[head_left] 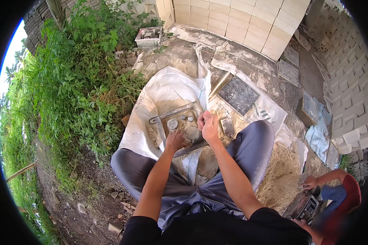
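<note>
A rectangular wooden mould frame (181,110), dusted with sand, lies on a white sack sheet (131,136) between my bent knees. Inside it sit a round grey disc (172,123), two smaller grey discs (190,119) and a larger round grey piece (192,132). My left hand (175,140) reaches over the near side of the frame, its fingers stretched down beside the round pieces. At the frame's right side, my right hand (209,125) is closed in a fist; what it grips, if anything, is hidden. A grey sandy block (227,127) lies right of that hand.
A dark square board (238,95) lies beyond my right hand. Loose sand (280,173) is heaped beside my right knee. A co-worker (341,200) works at the lower right. Bushes (81,77) fill the left; stacked pale blocks (237,20) stand at the back.
</note>
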### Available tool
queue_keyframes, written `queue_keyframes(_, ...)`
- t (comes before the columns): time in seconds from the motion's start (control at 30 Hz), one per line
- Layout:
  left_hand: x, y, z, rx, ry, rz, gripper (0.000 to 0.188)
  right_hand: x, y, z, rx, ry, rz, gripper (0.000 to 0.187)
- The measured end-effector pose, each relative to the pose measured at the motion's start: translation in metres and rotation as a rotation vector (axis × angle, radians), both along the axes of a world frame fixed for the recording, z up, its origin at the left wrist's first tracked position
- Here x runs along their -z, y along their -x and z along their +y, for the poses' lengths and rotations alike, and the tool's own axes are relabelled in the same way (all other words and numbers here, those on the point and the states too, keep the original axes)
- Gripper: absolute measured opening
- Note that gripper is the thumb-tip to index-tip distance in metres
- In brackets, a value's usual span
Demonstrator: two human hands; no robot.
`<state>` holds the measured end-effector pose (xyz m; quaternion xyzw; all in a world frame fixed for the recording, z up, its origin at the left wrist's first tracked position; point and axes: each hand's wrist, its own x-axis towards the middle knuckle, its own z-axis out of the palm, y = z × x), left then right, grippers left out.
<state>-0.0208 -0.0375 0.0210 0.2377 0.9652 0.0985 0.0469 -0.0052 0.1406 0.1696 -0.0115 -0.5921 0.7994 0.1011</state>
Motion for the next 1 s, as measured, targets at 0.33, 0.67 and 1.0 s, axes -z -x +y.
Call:
queue_keyframes(0.33,0.022,0.003,0.002,0.018,-0.164,-0.017,0.041,0.005,-0.004,0.002,-0.002,0.008,0.015,0.058)
queue_keyframes(0.67,0.039,0.018,0.003,-0.052,-0.109,-0.044,0.015,0.001,-0.004,0.003,-0.04,0.028,0.043,0.058)
queue_keyframes(1.0,-0.026,0.038,-0.016,-0.282,-0.662,-0.141,0.038,0.002,0.005,0.006,-0.023,0.025,-0.009,0.057)
